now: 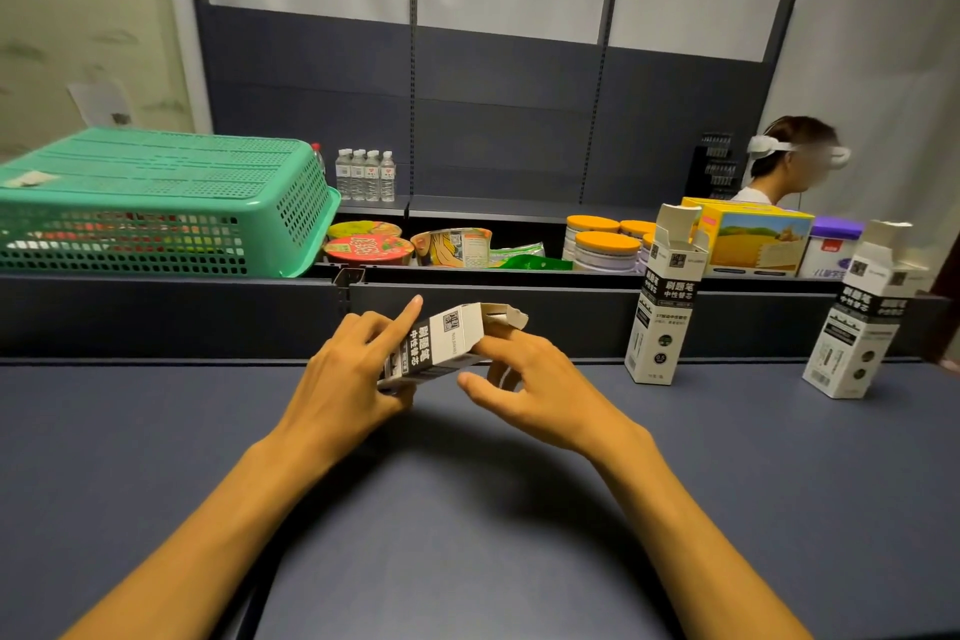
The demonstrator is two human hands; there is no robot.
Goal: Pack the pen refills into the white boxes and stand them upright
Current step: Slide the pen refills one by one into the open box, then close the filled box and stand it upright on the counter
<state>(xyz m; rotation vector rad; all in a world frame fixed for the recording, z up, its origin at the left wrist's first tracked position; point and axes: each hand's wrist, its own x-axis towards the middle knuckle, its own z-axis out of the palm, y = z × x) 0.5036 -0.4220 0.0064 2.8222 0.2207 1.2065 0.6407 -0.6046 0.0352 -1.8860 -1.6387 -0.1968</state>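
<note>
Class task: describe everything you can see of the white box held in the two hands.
The held box is a slim white carton, seemingly thin card, with black bands and printed characters. It lies tilted on its side above the blue table; its top flaps are open, pointing up and right. The left hand grips its lower end; the right hand holds it near the flaps.

In front of me is a dark blue table [156, 457], matte, with a low dark ledge along its far edge. Directly on it I see two white boxes standing upright near the far right corner, top flaps open: one box [662, 301] against the far edge, the second box [862, 312] further right, close to the right edge.
</note>
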